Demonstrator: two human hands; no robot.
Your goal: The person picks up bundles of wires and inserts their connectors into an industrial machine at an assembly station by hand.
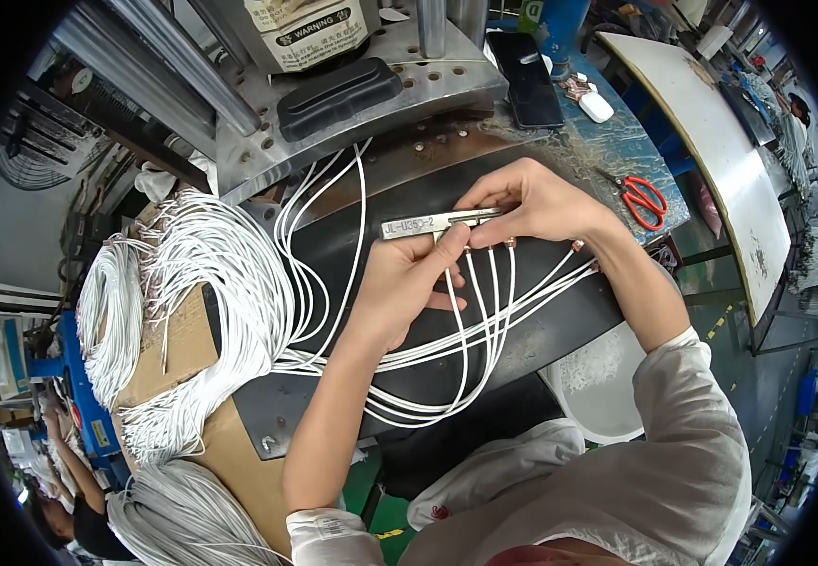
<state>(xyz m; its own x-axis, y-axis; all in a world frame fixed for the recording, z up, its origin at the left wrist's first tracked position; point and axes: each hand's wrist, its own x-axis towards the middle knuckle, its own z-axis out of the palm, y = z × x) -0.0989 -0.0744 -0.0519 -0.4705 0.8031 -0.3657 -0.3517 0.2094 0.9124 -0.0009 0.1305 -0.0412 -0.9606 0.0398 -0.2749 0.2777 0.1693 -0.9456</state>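
My left hand grips a narrow metal bar with markings on its face, the thumb pressed near its middle. At the bar's right end, the fingers of my right hand are closed around it; whether they also pinch a cable end is hidden. Thin white cables run down from the bar and curve left, some with small copper-coloured ends just below my right fingers. More white cables lie under my right wrist. Both hands are above a black work surface.
A press with a thick metal plate stands ahead. Large white cable bundles lie on cardboard at left. Red-handled snips, a phone and a white case rest at right. Another person is at far left.
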